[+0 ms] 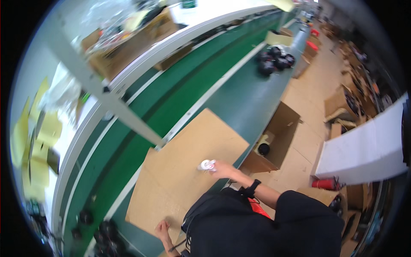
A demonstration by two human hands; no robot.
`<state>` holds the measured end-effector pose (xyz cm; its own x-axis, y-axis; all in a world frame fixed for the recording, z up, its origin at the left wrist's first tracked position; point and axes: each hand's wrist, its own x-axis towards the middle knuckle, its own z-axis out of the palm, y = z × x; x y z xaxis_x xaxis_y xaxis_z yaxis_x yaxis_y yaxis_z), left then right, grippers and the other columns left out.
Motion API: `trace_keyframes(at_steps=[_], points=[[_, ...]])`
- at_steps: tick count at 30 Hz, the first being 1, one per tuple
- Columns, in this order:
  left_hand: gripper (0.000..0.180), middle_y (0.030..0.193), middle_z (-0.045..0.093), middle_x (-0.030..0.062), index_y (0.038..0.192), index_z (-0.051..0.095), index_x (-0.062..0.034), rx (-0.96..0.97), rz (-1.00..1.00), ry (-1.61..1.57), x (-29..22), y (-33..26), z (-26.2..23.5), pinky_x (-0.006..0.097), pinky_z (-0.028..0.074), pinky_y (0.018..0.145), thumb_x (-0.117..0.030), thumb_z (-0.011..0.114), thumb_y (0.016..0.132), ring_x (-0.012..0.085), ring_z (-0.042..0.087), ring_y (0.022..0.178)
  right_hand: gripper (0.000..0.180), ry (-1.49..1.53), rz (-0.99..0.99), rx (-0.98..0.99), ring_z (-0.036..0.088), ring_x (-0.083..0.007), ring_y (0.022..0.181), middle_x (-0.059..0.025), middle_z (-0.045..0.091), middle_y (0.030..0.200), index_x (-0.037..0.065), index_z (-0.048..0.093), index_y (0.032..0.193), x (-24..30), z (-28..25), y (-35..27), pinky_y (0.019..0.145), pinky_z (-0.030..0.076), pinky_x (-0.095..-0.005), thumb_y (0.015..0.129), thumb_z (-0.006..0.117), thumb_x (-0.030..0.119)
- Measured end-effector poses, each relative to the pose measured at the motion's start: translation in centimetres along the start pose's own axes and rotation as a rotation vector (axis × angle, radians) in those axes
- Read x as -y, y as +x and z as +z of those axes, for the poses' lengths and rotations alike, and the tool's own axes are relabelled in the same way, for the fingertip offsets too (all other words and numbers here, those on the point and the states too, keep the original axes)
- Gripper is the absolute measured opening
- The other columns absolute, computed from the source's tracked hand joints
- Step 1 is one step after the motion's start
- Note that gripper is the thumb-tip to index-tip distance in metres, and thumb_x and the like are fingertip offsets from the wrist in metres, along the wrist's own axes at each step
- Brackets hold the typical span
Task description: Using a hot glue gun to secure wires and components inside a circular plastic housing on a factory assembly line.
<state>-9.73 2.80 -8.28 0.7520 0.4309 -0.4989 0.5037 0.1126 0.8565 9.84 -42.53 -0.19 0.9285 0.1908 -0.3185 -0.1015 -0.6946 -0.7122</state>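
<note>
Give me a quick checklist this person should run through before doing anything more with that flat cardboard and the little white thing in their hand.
1. Right hand grips the small white object: ok; what the object is, cannot tell.
2. Left hand rests on the near edge of the flat cardboard sheet: ok.
3. Sheet lies flat on the green conveyor: ok, though its near corner overhangs the edge.
4. Sheet surface free of other items: ok.
5. Open carton on the floor beside the conveyor, something inside: ok.
6. Conveyor moving or stopped: cannot tell.
</note>
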Motion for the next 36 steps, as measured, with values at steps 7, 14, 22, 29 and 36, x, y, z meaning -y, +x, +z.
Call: trace_keyframes(at_steps=[7,14,22,29,36], points=[[0.024,0.067,0.067,0.0074,0.079,0.069,0.0021,0.098,0.039,0.524,-0.7,1.2,-1.0,0.03,0.052,0.055,-0.017,0.063,0.093,0.0127,0.064,0.061,0.03,0.094,-0.064,-0.037,0.068,-0.0226,0.068,-0.0136,0.068,0.083,-0.002,0.061,0.109,-4.3,-0.1,-0.7,0.059,0.052,-0.0366,0.085,0.064,0.015],[0.03,0.076,0.068,0.0245,0.067,0.071,0.0004,-0.37,0.035,1.059,-3.4,5.0,-14.4,0.047,0.057,0.072,-0.027,0.067,0.077,0.0407,0.07,0.077,0.032,0.197,0.189,0.149,0.064,-0.0139,0.055,-0.0098,0.066,0.084,-0.005,0.056,0.113,1.2,-1.3,-1.0,0.046,0.05,-0.0283,0.088,0.064,0.012],[0.046,0.1,0.07,0.0149,0.123,0.062,-0.0104,-0.308,0.618,0.616,-21.1,9.1,-5.7,0.042,0.054,0.081,-0.013,0.072,0.079,0.0356,0.067,0.094,0.035,0.19,0.243,0.108,0.065,-0.0181,0.051,-0.0139,0.066,0.088,-0.008,0.055,0.113,0.4,-1.5,-0.4,0.041,0.049,-0.028,0.084,0.066,0.009],[0.025,0.085,0.072,0.0154,0.086,0.074,-0.006,-0.38,0.208,0.99,-19.5,9.3,-16.2,0.044,0.055,0.077,-0.031,0.071,0.082,0.0358,0.07,0.086,0.034,0.267,0.289,0.024,0.065,-0.0178,0.053,-0.0107,0.066,0.086,-0.005,0.057,0.111,0.6,-0.3,-1.3,0.043,0.049,-0.0269,0.083,0.067,0.012],[0.037,0.096,0.073,0.0187,0.107,0.068,-0.0043,-0.734,0.283,0.785,-19.6,18.9,-35.0,0.043,0.055,0.085,-0.025,0.073,0.077,0.035,0.07,0.093,0.038,0.247,0.182,-0.176,0.066,-0.0188,0.069,-0.012,0.064,0.096,-0.006,0.057,0.114,4.2,3.6,-3.6,0.05,0.054,-0.0293,0.083,0.069,0.013]])
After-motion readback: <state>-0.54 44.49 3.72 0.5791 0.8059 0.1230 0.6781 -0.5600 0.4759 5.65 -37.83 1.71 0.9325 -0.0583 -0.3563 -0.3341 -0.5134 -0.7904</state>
